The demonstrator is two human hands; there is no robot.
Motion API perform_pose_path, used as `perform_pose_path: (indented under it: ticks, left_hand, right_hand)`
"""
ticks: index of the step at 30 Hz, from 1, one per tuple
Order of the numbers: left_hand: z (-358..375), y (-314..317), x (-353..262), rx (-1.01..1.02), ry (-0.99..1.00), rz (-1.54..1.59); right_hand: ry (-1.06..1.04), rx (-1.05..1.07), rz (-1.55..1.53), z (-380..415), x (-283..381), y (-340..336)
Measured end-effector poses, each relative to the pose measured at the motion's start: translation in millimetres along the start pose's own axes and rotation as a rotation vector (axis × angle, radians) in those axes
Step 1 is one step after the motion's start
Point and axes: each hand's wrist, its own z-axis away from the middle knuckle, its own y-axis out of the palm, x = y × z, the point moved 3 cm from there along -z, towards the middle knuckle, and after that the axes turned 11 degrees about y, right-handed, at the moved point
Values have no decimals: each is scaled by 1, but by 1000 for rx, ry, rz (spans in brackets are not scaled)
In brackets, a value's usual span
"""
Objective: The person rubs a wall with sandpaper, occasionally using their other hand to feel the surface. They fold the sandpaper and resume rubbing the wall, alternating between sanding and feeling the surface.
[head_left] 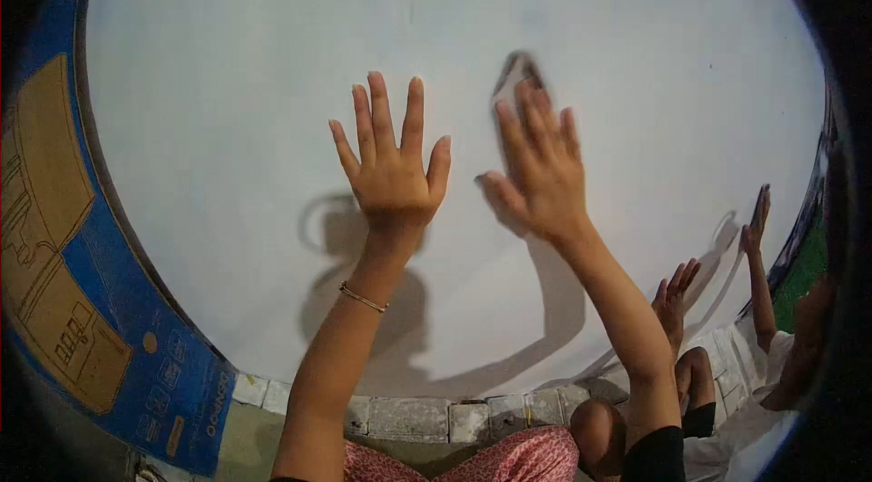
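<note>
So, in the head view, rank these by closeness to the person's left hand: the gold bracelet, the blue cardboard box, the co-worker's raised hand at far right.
1. Thin gold bracelet: just below the left hand, on its own wrist.
2. Blue printed cardboard box: far off to the left, leaning at the wall's edge.
3. Co-worker's raised hand: farthest, at the right edge, beyond the person's right hand.

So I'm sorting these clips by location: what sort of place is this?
Probably a plain room at home, with people sitting on the floor facing a bare white painted wall. A grey block edging runs along its base, and a blue printed cardboard box leans at the left.
</note>
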Motion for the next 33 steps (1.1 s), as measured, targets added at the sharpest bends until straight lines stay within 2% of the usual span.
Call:
perform_pose_path:
  ticks: [2, 6, 8, 12, 18, 20, 22, 24, 26, 27, 28, 30, 32, 33]
  left_hand:
    - [1, 1, 1, 5, -2, 2]
    - [0, 2, 1, -3, -7, -36]
    - [-1, 5, 1, -18, 3, -28]
    - [0, 1, -1, -22, 4, 10]
    - [-1, 1, -1, -61, 15, 8]
    - [0, 1, -1, -43, 10, -14]
    - [1, 2, -1, -52, 12, -15]
    - [0, 3, -1, -49, 9, -35]
    - [0, 0, -2, -37, 9, -23]
    - [0, -1, -2, -20, 9, -17]
    - [-1, -2, -2, -20, 15, -17]
    - [-2, 1, -2, -26, 16, -11]
    - [-2, 1, -2, -28, 18, -14]
    - [-1, 1, -2, -24, 22, -15]
  right_hand:
    - [-47, 90, 20, 4, 0, 5]
    - [220, -238, -1, -18, -45, -11]
    - [237, -291, -2, -8, -41, -9]
    - [42, -2, 9, 29, -1, 9]
    - [-3, -26, 110, 15, -22, 1]
    - [235, -201, 143, -1, -48, -14]
    - [354, -326, 61, -8, -63, -16]
    - [324, -338, 39, -3, -44, -9]
    - [166, -51, -36, 14, -10, 5]
    - [-19, 54, -73, 25, 8, 11]
    - [-165, 53, -17, 34, 20, 20]
    - [-226, 50, -1, 33, 5, 20]
    - [37, -15, 70, 14, -28, -3]
    - [160, -138, 63, 4, -48, -13]
